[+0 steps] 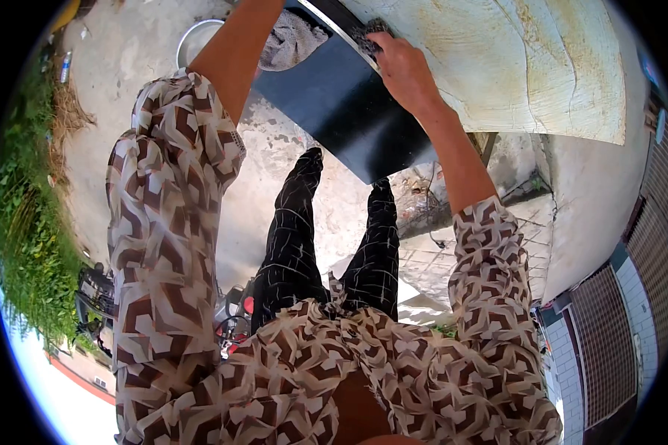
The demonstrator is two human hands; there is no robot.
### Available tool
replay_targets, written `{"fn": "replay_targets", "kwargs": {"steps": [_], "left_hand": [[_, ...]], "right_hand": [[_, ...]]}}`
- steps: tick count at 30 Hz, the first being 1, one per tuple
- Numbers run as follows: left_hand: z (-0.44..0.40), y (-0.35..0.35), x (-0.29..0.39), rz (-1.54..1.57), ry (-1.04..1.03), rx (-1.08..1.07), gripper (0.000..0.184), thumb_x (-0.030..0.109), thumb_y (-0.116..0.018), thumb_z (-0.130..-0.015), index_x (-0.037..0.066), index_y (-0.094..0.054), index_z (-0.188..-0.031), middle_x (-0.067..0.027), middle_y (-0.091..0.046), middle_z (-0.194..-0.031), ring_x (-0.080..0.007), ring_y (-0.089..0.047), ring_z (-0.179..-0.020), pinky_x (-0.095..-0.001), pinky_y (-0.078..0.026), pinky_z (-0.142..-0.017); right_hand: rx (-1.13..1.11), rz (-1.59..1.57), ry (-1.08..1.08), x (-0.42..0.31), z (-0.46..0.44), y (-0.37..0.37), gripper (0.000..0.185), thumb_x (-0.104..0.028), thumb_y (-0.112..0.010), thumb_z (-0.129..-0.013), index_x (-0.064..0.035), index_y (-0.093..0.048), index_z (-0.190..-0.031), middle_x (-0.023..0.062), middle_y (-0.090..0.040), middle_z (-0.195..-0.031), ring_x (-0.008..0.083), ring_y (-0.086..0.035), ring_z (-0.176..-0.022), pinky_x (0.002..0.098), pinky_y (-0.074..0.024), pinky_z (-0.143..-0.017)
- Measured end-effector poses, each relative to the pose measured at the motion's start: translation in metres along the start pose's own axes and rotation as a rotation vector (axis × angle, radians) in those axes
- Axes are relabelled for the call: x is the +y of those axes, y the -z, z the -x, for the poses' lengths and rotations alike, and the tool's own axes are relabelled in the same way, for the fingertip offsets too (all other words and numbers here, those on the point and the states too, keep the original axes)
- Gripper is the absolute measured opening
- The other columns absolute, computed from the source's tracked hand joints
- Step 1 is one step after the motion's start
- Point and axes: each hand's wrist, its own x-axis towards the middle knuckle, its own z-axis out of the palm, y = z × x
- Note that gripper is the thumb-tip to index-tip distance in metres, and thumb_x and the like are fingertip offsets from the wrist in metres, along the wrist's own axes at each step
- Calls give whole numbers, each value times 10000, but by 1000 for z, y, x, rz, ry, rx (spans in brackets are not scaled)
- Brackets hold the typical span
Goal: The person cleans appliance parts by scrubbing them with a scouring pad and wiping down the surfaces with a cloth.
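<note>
My right hand [407, 65] is closed around a dark, mesh-like scouring pad [371, 37]. It presses the pad to a pale metal-looking edge strip [326, 16] beside a glossy dark panel [326, 93]. A crumpled grey cloth [293, 43] lies at the panel's far left part. My left forearm [239, 52] reaches up past the top of the view, so the left hand is out of sight. To the right of my right hand spreads a large pale, yellow-stained sheet [505, 70] with wavy marks.
A light-coloured basin [194, 43] stands on the concrete floor [119, 67] behind my left forearm. Below the panel's right end are a cable [432, 196] and rough paving. Green plants [26, 215] and a plastic bottle [66, 67] line the left side.
</note>
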Motion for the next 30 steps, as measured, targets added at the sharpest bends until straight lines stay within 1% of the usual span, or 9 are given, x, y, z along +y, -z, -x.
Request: {"fn": "replay_targets", "kwargs": {"steps": [3,6,10,12,14,16,19,24,30], "left_hand": [[52,22,26,-198,-75,-130,454,319,-411,-1004,-73,-530,-1200,-237,-610,-992,-362,-558,-930,-440,-425,-906],[83,20,26,-35,-322,31,396,225,-444,-978,-68,-524,-1232,-243,-597,-1032,-368,-545,-983,-418,-406,-954],[89,26,-25,120,-139,-98,498,62,-519,-833,-64,-460,-1312,-255,-538,-1245,-325,-444,-1257,-531,-269,-1082],[110,43,-5,-428,-380,-256,655,246,-584,-865,-89,-344,-1374,-268,-254,-1447,-388,-216,-1384,-496,-200,-1136],[151,69,52,-704,-541,-423,756,331,-598,-875,-126,-291,-1393,-330,16,-1531,-473,30,-1445,-509,-58,-1176],[172,75,70,-1045,-673,-516,744,333,-610,-867,-130,-320,-1371,-321,5,-1537,-475,15,-1444,-534,-55,-1169],[223,83,105,-1335,-818,-654,594,356,-546,-912,-123,-481,-1256,-318,-238,-1457,-447,-113,-1425,-580,-102,-1146],[300,93,132,-1407,-1132,-818,451,336,-478,-942,-66,-681,-981,-243,-624,-1074,-381,-496,-1202,-527,-267,-1101],[379,92,163,-1285,-968,-1356,306,265,-565,-890,-16,-687,-907,-180,-650,-979,-289,-593,-1070,-453,-409,-999]], "right_hand": [[-119,-72,-228,24,115,42,345,48,-548,-841,-68,-572,-1164,220,-564,-885,415,-574,-829,483,-473,-753],[-214,-135,-386,37,175,64,374,72,-527,-839,-81,-566,-1178,215,-545,-886,409,-558,-835,491,-452,-752],[-223,-75,-404,54,232,86,380,75,-518,-835,-84,-565,-1178,218,-547,-871,414,-549,-837,494,-444,-745],[-212,-29,-378,65,254,94,369,70,-519,-847,-88,-582,-1175,197,-544,-825,341,-572,-770,445,-458,-725],[-251,-154,-639,62,261,114,360,60,-529,-859,-89,-591,-1182,169,-553,-817,249,-551,-722,375,-452,-693],[-75,-391,-739,70,278,117,339,48,-534,-888,-84,-598,-1193,92,-581,-832,95,-465,-701,243,-401,-650],[169,-520,-772,74,298,120,337,62,-518,-899,-71,-583,-1201,51,-608,-882,80,-479,-735,211,-399,-676],[190,-512,-668,65,311,119,329,82,-525,-901,-62,-575,-1193,62,-621,-914,71,-500,-817,218,-424,-723],[131,-471,-725,57,319,116,352,94,-523,-890,-67,-574,-1199,109,-640,-945,102,-540,-831,239,-447,-751]]}}
